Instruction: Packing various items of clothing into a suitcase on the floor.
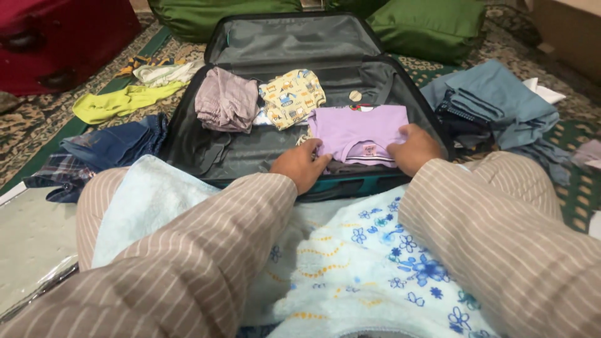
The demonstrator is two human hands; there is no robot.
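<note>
At the far left a red suitcase (59,37) stands on the patterned carpet (37,125), and near it lie a yellow-green garment (119,102) and a white cloth (164,73); closer in, a pile of dark blue denim and plaid clothes (103,153) lies just beside the open suitcase (188,134), whose grey-lined lid leans back toward 2 green cushions (432,25). Inside the case, at its left, sits a folded mauve-grey garment (225,100), and touching it on the right a cream child's garment printed with small vehicles (292,96). The left hand (302,164), in a beige striped sleeve, lies flat with fingers spread, pressing on the lower left corner of a folded lilac shirt (358,128) at the near right of the case. The right hand (413,149) presses on the shirt's lower right corner, thumb over the fabric; neither hand is clenched, and the shirt rests on a darker garment beneath. A pale blue towel with blue flowers (375,263) covers the person's lap. Right of the case a stack of folded blue-grey clothes (501,103) lies on the carpet.
</note>
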